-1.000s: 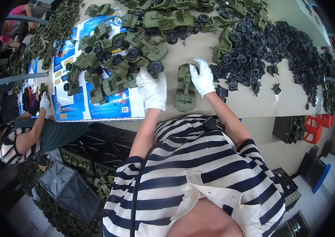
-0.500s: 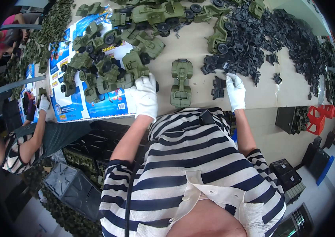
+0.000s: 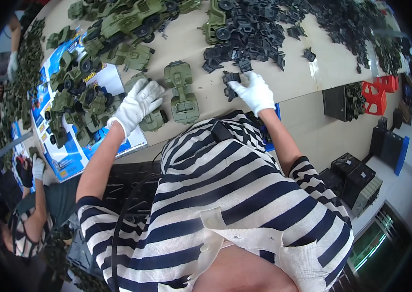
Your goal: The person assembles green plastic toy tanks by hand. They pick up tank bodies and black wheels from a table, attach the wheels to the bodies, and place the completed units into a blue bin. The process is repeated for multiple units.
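Note:
My left hand (image 3: 140, 104), in a white glove, lies over the middle of an olive-green toy vehicle (image 3: 153, 121) with black wheels. Its fingers are stretched out and apart. Just right of it another green toy vehicle body (image 3: 182, 92) rests on the table, lengthwise toward me. My right hand (image 3: 257, 92), gloved too, is beside a small black plastic part (image 3: 231, 86). The thumb reaches the part's right edge, with the index finger apart from it; the part lies on the table.
Several green toy vehicles (image 3: 138, 19) crowd the far left, some on blue printed card (image 3: 65, 155). A heap of black parts (image 3: 257, 34) covers the far right. A co-worker's gloved hand (image 3: 38, 168) shows at left. Red stools (image 3: 375, 97) and dark crates (image 3: 354, 177) stand right of the table.
The view has swung, so the table things appear further left. My left hand's fingers have spread over the green vehicle. My right hand's thumb has come to the black part's edge.

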{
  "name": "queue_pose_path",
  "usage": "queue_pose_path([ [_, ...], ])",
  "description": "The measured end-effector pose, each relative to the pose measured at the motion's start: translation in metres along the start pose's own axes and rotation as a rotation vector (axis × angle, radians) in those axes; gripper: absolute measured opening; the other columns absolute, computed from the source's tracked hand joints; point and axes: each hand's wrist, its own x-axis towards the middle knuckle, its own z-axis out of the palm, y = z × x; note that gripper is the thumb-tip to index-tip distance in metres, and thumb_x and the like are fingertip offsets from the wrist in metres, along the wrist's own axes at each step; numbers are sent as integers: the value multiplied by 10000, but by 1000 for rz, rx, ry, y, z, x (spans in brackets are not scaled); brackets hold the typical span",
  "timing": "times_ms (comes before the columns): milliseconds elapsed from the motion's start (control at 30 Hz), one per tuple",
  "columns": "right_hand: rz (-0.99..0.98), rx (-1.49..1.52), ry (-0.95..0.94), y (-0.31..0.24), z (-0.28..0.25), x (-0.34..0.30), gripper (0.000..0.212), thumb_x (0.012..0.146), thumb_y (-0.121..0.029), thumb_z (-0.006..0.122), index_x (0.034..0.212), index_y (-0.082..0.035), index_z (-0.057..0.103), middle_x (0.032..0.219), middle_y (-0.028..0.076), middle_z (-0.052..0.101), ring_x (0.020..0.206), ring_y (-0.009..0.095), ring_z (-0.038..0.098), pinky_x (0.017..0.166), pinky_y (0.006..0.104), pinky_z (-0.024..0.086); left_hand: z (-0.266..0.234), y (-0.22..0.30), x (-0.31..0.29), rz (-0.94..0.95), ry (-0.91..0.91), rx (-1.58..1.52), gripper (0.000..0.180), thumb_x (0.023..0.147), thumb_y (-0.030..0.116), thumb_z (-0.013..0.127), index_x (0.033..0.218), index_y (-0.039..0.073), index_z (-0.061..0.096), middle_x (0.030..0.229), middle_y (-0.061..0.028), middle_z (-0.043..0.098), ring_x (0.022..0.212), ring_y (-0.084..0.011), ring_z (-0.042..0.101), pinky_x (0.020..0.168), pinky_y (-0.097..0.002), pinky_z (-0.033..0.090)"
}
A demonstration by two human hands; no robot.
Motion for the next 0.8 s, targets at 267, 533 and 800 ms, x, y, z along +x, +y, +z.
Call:
queue_pose_path([
  [267,-11,-88,-28,-26,29,19,719,777,-495,752,1326,-79,547,1157,175,629,1058,350,631,895,431,513,-61,-38,17,-192,-216,-962,747,766,574,681,1314,85,541,913,-42,602,889,-215,621,1002,-442,458],
  [533,-250,-75,-40,-20,35,44,634,740,-400,799,1233,-68,577,1206,180,573,1082,380,603,914,445,509,-57,-22,16,-652,-153,-1532,763,683,388,785,1315,40,537,1027,-218,693,945,-363,670,863,-417,530],
  [800,-241,514,1,-71,-27,40,556,852,-354,764,1276,-37,593,1149,116,676,1093,245,636,944,345,497,-92,-51,-31,-1054,-69,-2442,640,803,121,740,1375,17,469,1119,-126,696,974,-182,673,875,-316,534],
])
